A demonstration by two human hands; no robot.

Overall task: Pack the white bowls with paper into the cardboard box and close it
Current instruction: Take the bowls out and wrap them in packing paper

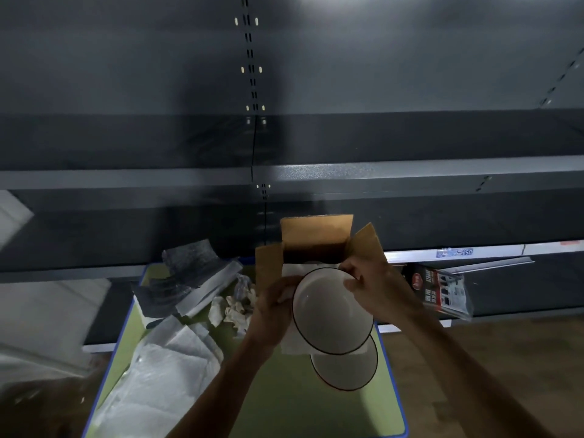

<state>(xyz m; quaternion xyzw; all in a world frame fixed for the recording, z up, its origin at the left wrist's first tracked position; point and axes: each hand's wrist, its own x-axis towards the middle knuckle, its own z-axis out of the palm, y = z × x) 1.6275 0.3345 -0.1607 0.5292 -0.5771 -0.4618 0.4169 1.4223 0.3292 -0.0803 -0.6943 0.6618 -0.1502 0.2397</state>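
Both hands close on one white round bowl with a thin dark rim (331,311), which is held tilted so that its hollow faces the camera. The left hand (273,308) curls round the bowl's left edge and also grips the sheet of white paper (292,343) lying against the bowl's underside. The right hand (376,289) pinches the upper right rim, with the thumb over the lip and the fingers behind it.

Just beyond the grip stands the brown cardboard box (316,245). All its flaps are up and spread, its inside is dark, and the paper's far edge reaches its front wall. The right hand is beside the box's right flap; I cannot tell whether they touch.

Nearer the person, just under the grip, a second white bowl with the same dark rim (346,369) sits on the green tabletop with a blue edge (284,406). The held bowl and the paper overlap its upper part.

To the left of the grip, just past the left wrist, lies a small heap of crumpled white paper (234,308). Farther left are dark grey printed sheets (186,273) and a loose stack of flat white paper sheets (167,368).

To the right of the grip, a dark printed packet in clear wrap (442,292) leans against the dark grey metal shelving (126,184) that fills the background.
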